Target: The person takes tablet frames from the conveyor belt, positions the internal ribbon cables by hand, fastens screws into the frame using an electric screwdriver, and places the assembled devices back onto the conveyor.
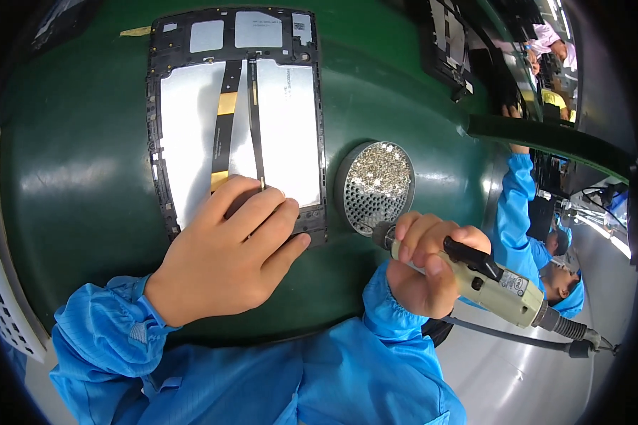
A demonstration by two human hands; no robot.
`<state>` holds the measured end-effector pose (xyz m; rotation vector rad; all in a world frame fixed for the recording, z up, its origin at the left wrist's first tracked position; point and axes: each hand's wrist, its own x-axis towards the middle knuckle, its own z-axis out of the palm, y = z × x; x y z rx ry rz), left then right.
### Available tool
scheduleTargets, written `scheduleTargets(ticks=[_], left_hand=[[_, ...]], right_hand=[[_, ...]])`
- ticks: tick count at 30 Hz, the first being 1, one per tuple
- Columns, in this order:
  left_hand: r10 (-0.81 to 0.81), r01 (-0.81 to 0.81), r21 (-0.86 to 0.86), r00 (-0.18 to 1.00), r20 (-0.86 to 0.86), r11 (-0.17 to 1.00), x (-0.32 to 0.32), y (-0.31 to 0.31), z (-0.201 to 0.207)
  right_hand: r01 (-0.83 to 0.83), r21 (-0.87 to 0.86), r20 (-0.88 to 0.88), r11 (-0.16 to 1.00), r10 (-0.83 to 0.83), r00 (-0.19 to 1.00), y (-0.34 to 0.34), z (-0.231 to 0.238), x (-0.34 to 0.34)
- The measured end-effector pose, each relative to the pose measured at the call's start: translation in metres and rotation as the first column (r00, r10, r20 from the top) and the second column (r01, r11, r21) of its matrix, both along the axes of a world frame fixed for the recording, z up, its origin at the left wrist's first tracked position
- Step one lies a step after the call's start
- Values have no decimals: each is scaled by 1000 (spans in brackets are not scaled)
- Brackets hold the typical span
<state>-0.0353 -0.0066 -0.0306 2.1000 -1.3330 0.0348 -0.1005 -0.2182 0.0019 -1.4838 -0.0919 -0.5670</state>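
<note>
A tablet-like device (290, 127) with a black frame and silver inner plate lies on the green work surface. Two dark ribbon cables run down its plate, the wider one (222, 134) with gold bands. My left hand (216, 262) rests on the lower part of the device, fingers apart and bent over the cables' lower ends; its fingertips are partly hidden. My right hand (429, 265) grips a beige electric screwdriver (514, 294) with a black lever. The screwdriver's front end points at a round dish (342, 188) of small silver screws (381, 170); its bit is hard to make out.
A similar dark device (450, 42) lies at the far right. A green-edged barrier (546, 138) curves along the right side, with a co-worker's blue sleeve (515, 205) beyond it. A cord (503, 333) trails near the screwdriver. A white perforated edge (10, 297) stands at left.
</note>
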Motion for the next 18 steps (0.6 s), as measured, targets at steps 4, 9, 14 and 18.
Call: scheduleTargets(ticks=[4, 9, 14, 18], left_hand=[[0, 0, 10, 1000, -2, 1000, 0, 0, 1], [9, -9, -8, 1000, 2, 1000, -3, 0, 5], [10, -10, -3, 1000, 3, 1000, -3, 0, 6], [12, -12, -1, 1000, 14, 1000, -3, 0, 5]], right_hand=[[-23, -20, -25, 1000, 22, 999, 3, -4, 1], [-21, 65, -43, 998, 24, 999, 6, -2, 0], [-13, 45, -52, 999, 15, 999, 6, -1, 0], [-30, 30, -43, 999, 31, 999, 4, -3, 0]])
